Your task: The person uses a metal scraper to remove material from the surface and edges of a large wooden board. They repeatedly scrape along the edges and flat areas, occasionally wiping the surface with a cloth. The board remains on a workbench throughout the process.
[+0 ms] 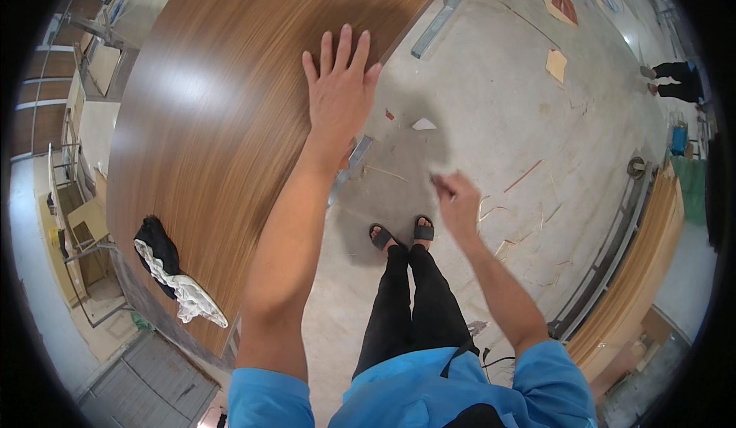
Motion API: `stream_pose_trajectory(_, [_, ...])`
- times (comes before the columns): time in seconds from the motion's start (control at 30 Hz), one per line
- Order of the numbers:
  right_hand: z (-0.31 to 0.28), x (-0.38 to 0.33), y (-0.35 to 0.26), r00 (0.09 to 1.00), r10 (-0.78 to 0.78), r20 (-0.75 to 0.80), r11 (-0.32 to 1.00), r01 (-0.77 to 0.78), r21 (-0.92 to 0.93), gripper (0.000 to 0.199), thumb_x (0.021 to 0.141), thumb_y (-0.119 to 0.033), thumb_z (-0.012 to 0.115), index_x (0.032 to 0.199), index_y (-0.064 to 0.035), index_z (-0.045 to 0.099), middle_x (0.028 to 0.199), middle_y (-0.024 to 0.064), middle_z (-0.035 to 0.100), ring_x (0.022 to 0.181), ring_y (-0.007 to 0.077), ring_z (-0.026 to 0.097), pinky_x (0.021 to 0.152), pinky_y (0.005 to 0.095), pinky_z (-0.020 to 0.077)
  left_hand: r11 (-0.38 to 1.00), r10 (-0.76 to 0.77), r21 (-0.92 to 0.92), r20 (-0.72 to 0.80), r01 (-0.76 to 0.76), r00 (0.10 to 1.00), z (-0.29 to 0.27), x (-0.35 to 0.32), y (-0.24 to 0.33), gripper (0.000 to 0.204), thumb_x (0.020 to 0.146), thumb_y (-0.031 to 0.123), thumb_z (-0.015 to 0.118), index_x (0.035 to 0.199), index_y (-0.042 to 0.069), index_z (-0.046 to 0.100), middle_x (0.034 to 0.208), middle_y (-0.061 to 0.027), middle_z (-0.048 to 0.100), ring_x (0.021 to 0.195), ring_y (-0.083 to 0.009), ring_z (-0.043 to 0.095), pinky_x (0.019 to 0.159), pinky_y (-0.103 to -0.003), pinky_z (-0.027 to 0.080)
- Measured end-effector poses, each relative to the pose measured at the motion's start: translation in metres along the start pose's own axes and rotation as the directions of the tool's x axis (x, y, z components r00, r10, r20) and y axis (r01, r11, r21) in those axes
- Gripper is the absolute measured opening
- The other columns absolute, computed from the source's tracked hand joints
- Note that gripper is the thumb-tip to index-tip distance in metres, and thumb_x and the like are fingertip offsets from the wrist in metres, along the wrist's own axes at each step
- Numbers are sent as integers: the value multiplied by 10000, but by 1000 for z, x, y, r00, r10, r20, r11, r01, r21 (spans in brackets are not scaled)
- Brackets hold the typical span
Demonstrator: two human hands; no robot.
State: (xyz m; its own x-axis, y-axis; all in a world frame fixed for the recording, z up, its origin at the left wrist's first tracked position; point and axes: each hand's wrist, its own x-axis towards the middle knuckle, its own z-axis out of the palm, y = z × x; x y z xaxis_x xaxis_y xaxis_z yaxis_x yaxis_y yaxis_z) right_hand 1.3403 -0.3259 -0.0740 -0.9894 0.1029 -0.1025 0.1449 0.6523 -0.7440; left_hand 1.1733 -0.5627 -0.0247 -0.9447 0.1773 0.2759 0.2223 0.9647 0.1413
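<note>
A large brown wood-grain panel (222, 144) fills the left and upper left. My left hand (337, 94) lies flat near its right edge, fingers spread, holding nothing. Off that edge, above the floor, my right hand (458, 204) is closed in a pinch. A small dark tip shows at its fingers, too small and blurred to name. Bunched on the panel's near left part is a black and white cloth (175, 274). Grey metal supports (443, 15) stick out from under the panel's right edge.
Wood slivers and paper-like scraps (556, 65) litter the concrete floor (491, 106). Stacked boards (640, 255) stand at the right beside a metal rail (609, 263). Metal frames (84, 251) stand at the left. Another person (676, 81) is at the far right.
</note>
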Motion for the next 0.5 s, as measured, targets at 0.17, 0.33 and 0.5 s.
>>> stream_pose_trajectory(0.17, [-5,182,-33,759,-388,-523,870,489,65,153,961,-17,747,1098,-40,813,845,115,703,750,217,675,691,355,525,998,16,-69,60,-12,998,-26,-16,-28,503,1156,296,424,1631,137,474,1708,-152,417,1607,-376,320,1304,-585,224])
stream_pose_trajectory(0.33, [29,284,-63,676,-342,-652,847,522,98,171,954,-76,750,1111,-86,817,864,106,688,805,266,680,708,371,530,943,-332,77,105,325,937,-81,-107,-108,557,1163,324,360,1663,86,425,1735,-185,371,1619,-382,307,1318,-560,198])
stream_pose_trajectory(0.5, [75,158,-75,637,-666,-389,698,715,-23,246,955,-100,713,1184,-140,796,900,62,715,885,301,701,738,424,576,944,-331,18,49,330,942,-73,-132,-132,553,1151,300,381,1652,72,435,1730,-177,384,1619,-381,309,1320,-559,197])
